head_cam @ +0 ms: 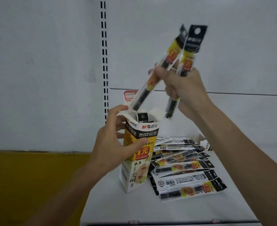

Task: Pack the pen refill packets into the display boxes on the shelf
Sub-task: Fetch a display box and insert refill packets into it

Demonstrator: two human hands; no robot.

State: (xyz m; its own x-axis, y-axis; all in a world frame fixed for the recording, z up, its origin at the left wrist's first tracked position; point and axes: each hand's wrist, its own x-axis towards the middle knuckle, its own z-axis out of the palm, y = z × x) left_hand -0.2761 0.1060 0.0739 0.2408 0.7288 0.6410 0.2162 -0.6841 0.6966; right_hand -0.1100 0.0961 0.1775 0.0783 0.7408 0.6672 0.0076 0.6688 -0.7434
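- My left grip, centre of frame, is wrapped round the display box. The thumb lies across the yellow front and the fingers reach up by the open top flap.
- The display box stands on the white shelf, leaning slightly. Its top is open with the flaps spread.
- A boxed packet shows its black header inside the box mouth.
- My right grip, upper right of centre, holds two pen refill packets splayed in a V. Both are motion-blurred.
- The slanted packet runs down and to the left. Its lower end is just above the box mouth, near my left fingertips.
- The steeper packet has its lower end just right of the box's right flap.
- The loose pile of packets lies flat and overlapping on the shelf, just right of the box. My right forearm crosses above it.
- A slotted upright runs down the grey back panel, upper centre-left.
- A yellow surface fills the lower left.
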